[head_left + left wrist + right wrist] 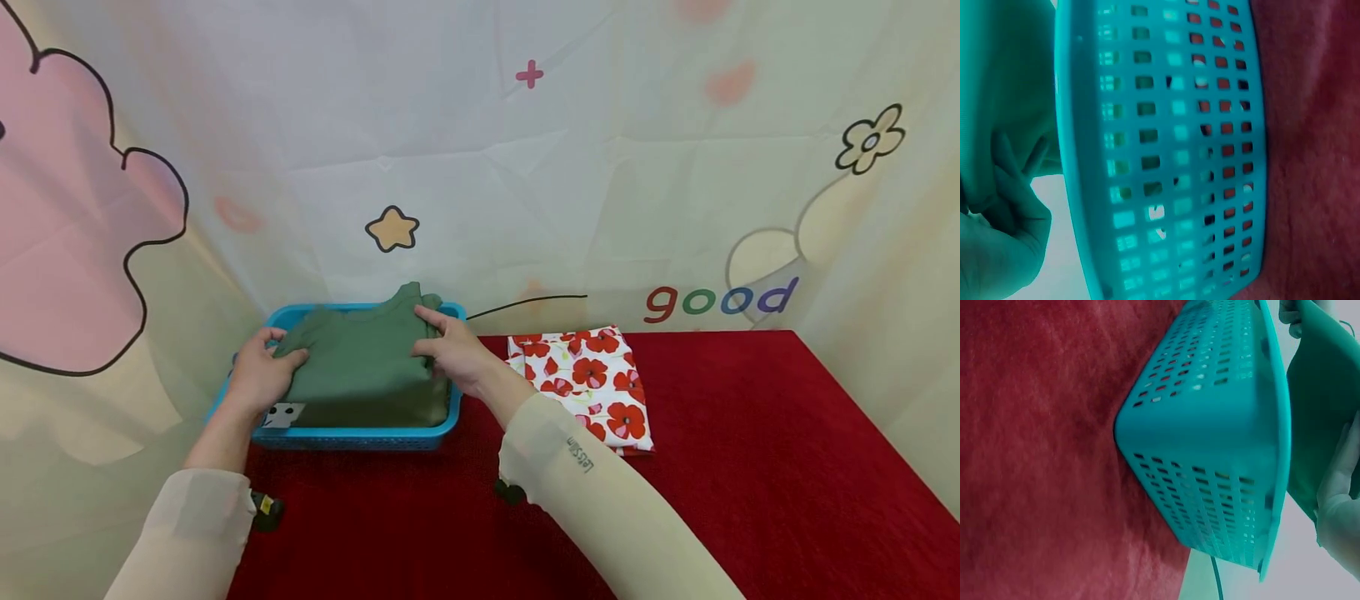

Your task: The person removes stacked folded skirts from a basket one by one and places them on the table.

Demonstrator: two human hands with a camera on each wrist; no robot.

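Observation:
A folded green shirt (360,358) lies over the top of a blue plastic basket (352,437), its neckline toward the back. My left hand (262,371) grips the shirt's left edge, with the thumb on top; the left wrist view also shows this hand (1007,231) pinching the cloth beside the basket wall (1166,156). On the opposite edge my right hand (461,354) holds the shirt between thumb and fingers. In the right wrist view the shirt (1322,381) rises above the basket rim (1283,437). A white patch with dark spots (283,414) shows at the basket's front left corner.
Right of the basket, a folded white cloth with red flowers (588,375) lies on the red table cover (750,433), partly behind my right forearm. A printed curtain (465,167) hangs behind the table.

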